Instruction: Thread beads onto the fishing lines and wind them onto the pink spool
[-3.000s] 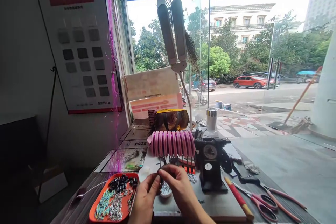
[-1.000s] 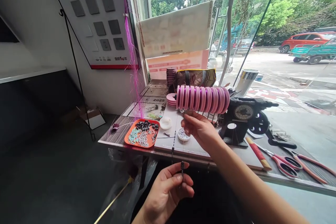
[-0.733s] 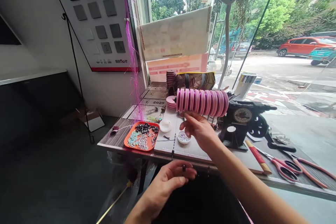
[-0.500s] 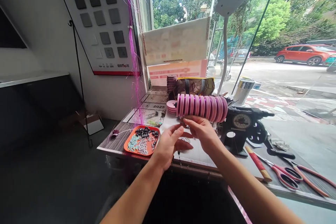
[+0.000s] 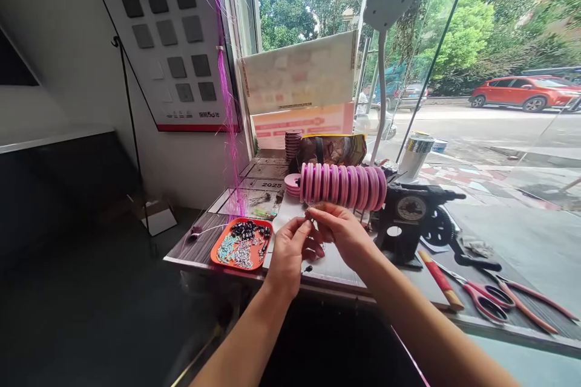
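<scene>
Over the white board (image 5: pixel 340 269) my two hands meet, fingertips almost touching. My left hand (image 5: pixel 293 245) is closed in a pinch between thumb and forefinger. My right hand (image 5: pixel 338 227) pinches too, thumb against finger, just above the left. Whatever they hold is too small to make out. A small black bead-like piece (image 5: pixel 308 269) shows just below my left fingers. Right behind the hands is a row of pink spools (image 5: pixel 344 186) mounted on a black hand-crank winder (image 5: pixel 411 214). To the left an orange tray (image 5: pixel 213 252) holds small black, green and silvery pieces.
Red-handled scissors (image 5: pixel 488 301), pliers (image 5: pixel 531 302) and a red-and-tan stick (image 5: pixel 442 281) lie at the right. Purple strands (image 5: pixel 231 115) hang at the left. Pink discs (image 5: pixel 293 139) are stacked behind, beside a dark bag (image 5: pixel 336 150). A lamp arm (image 5: pixel 382 91) rises near the window.
My fingertips have come closer together, and my left fingers have curled in. The black piece below them now sits nearer the board's front edge. The whole view has shifted slightly.
</scene>
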The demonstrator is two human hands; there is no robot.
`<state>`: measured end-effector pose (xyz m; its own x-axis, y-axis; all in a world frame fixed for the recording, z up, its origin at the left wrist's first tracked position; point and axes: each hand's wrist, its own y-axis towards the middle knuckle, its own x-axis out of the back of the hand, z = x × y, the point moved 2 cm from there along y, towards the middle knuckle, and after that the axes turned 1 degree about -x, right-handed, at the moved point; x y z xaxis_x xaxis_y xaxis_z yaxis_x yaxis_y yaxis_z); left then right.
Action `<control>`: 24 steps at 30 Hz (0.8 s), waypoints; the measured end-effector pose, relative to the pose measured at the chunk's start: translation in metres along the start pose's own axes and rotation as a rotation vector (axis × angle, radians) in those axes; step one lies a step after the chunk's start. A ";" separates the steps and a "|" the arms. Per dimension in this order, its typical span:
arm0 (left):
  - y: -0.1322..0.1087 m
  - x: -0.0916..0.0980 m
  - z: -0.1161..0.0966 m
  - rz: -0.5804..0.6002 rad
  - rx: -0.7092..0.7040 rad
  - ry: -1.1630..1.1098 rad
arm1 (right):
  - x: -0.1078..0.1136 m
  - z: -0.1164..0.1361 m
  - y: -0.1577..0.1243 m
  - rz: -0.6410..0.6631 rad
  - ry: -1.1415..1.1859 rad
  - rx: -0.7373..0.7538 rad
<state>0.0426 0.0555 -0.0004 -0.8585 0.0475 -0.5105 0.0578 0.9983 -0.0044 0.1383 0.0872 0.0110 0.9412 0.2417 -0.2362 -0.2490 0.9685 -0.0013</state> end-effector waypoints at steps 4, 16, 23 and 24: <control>-0.016 0.004 0.010 0.053 0.060 0.024 | 0.000 0.000 -0.002 0.008 -0.009 0.010; -0.055 0.016 0.024 0.026 0.332 -0.110 | 0.003 -0.003 -0.002 -0.013 -0.020 0.021; -0.062 0.020 0.032 -0.032 0.385 -0.190 | 0.004 -0.004 -0.001 -0.031 -0.001 0.028; -0.064 0.021 0.033 -0.041 0.390 -0.211 | 0.004 -0.004 -0.001 -0.034 0.000 0.027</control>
<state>0.0381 -0.0082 -0.0395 -0.7437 -0.0403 -0.6673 0.2486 0.9099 -0.3321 0.1410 0.0867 0.0060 0.9490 0.2087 -0.2364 -0.2107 0.9774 0.0170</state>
